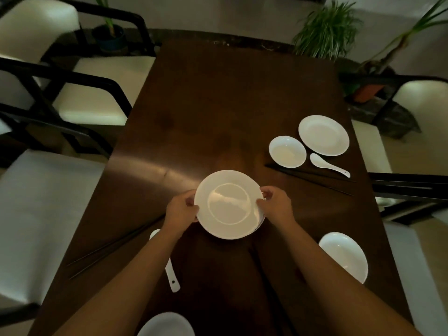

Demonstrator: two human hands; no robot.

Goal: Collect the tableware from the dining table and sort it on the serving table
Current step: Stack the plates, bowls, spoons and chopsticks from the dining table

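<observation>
A white plate (pixel 229 204) sits at the middle of the dark wooden dining table (pixel 218 105), and a second rim shows beneath its right edge. My left hand (pixel 181 210) grips its left rim and my right hand (pixel 275 204) grips its right rim. At the right lie another white plate (pixel 323 135), a small white bowl (pixel 287 151), a white spoon (pixel 328 164) and dark chopsticks (pixel 312 178). A further plate (pixel 345 255) lies near right, partly behind my forearm. At the left lie a white spoon (pixel 172 277) and chopsticks (pixel 114 248).
A white dish (pixel 166 324) shows at the bottom edge. Cream-cushioned chairs with black frames (pixel 94 98) line the left side, and more stand at the right (pixel 417 187). Potted plants (pixel 327 32) stand beyond the far end of the table.
</observation>
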